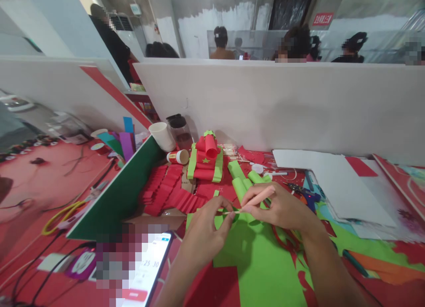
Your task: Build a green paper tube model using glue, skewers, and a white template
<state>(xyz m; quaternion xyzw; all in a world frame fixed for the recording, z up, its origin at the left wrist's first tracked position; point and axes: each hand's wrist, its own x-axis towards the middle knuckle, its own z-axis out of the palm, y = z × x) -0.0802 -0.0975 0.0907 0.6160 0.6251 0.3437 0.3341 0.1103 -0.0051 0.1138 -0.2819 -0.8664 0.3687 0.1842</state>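
My right hand point(277, 207) is closed around a peach, pen-like tool point(260, 197), its thin pale tip pointing left toward my other hand. Thumb and forefinger of my left hand point(212, 223) are pinched together at that tip, beside a small dark green piece point(236, 217); exactly what they grip is too small to tell. Both hands are over a lime-green sheet point(255, 258). Rolled lime-green paper tubes point(238, 187) lie just beyond them. Farther back stands a red and green paper model tank point(206, 160) with a star on its front.
Pleated red paper point(166, 189) lies left of the model, near a green divider point(116, 196). A phone point(146, 267) is at front left. Red-handled scissors point(284, 243) rest under my right wrist; a blue glue gun point(308, 196) and white boards point(338, 187) are to the right.
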